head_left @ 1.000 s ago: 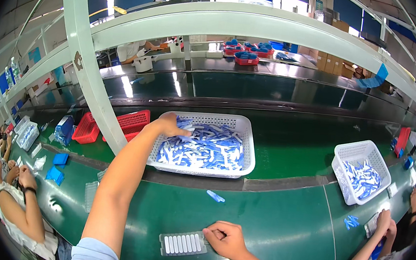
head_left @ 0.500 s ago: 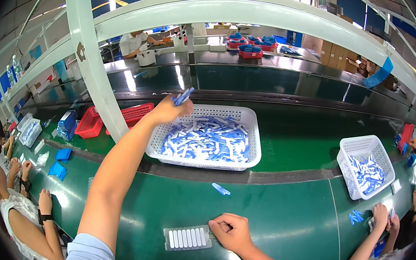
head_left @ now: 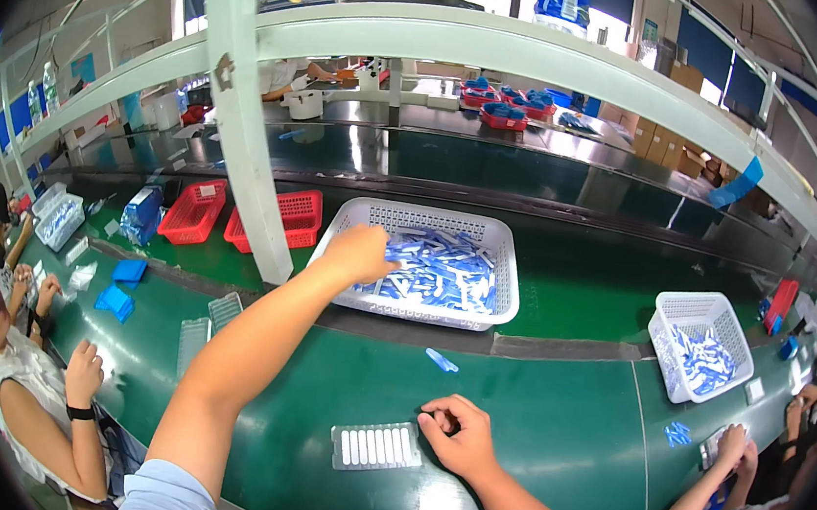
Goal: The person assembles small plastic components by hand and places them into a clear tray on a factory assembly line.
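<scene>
My left hand (head_left: 359,254) reaches into the white perforated basket (head_left: 510,304), its fingers curled down at the left side of a heap of small blue-and-white strips (head_left: 446,270). Its fingertips are partly hidden, so what they hold cannot be made out. On the green table my right hand (head_left: 462,437) rests with loosely curled fingers, and I see nothing in them. Its thumb side lies at the corner of a clear plastic tray (head_left: 337,450) with several white oblong strips in a row. Two or so loose blue strips (head_left: 441,360) lie between basket and right hand.
A white post (head_left: 248,131) stands left of the basket, before red baskets (head_left: 194,215). Clear trays (head_left: 193,343) lie beside my left forearm, blue packets (head_left: 115,302) farther left. Co-workers sit at both sides; another white basket (head_left: 662,329) stands at the right.
My left hand, which held blue strips raised above the basket's back left corner, has come down into the basket. The right hand stays by the tray. The view has shifted slightly.
</scene>
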`<state>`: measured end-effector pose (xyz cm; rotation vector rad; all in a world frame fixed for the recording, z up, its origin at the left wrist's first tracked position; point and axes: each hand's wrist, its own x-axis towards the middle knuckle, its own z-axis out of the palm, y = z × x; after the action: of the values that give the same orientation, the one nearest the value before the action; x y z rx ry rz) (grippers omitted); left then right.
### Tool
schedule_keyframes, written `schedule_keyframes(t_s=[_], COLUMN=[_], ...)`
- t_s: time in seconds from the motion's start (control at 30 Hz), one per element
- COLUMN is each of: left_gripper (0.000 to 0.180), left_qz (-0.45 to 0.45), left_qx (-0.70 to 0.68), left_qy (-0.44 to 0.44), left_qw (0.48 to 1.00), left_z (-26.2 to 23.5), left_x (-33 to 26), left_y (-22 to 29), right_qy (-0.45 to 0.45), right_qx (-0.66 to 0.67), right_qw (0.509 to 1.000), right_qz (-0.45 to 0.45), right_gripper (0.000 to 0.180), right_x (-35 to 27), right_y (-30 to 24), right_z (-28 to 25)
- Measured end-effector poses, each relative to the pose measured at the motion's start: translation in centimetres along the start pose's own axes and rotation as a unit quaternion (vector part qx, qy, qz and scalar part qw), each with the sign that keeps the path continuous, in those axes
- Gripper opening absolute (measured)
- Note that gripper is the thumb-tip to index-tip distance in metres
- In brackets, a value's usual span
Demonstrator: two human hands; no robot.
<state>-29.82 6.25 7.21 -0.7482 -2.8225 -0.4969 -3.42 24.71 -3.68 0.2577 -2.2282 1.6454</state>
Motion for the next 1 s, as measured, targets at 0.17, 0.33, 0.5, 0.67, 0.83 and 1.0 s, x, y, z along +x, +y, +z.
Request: schedule_keyframes(t_s=[0.17, 0.33, 0.5, 0.67, 0.83, 1.0], left_gripper=[0.039, 0.035, 0.029, 0.029, 0.035, 0.030], left_qz=[-0.066, -0.038, -0.010, -0.069, -0.105, -0.134], left_qx=[-0.066, -0.299, -0.431, -0.515, -0.514, -0.529], left_qy=[0.068, -0.009, -0.097, -0.172, -0.128, -0.048], left_qw=[0.993, 0.954, 0.897, 0.837, 0.842, 0.837], left_z=[-1.6, -5.6, -5.7, -4.3, -4.4, -3.9], left_x=[-4.3, -13.6, -26.3, -35.9, -38.4, -37.6], left_y=[1.2, 3.8, 4.3, 4.3, 4.4, 2.7], right_qy=[-0.021, -0.122, -0.273, -0.314, -0.327, -0.319], right_qx=[-0.003, -0.070, -0.188, -0.291, -0.301, -0.262], right_qw=[1.000, 0.990, 0.941, 0.901, 0.888, 0.893], right_qz=[0.002, 0.031, -0.064, -0.065, -0.114, -0.177], right_gripper=[0.016, 0.051, 0.064, 0.063, 0.063, 0.057], right_x=[-0.2, 0.5, 0.8, 0.6, 1.0, 2.7], right_y=[0.1, -1.4, -5.4, -6.1, -7.8, -8.1], right_z=[0.2, -1.5, -1.5, 1.2, 8.4, 17.8])
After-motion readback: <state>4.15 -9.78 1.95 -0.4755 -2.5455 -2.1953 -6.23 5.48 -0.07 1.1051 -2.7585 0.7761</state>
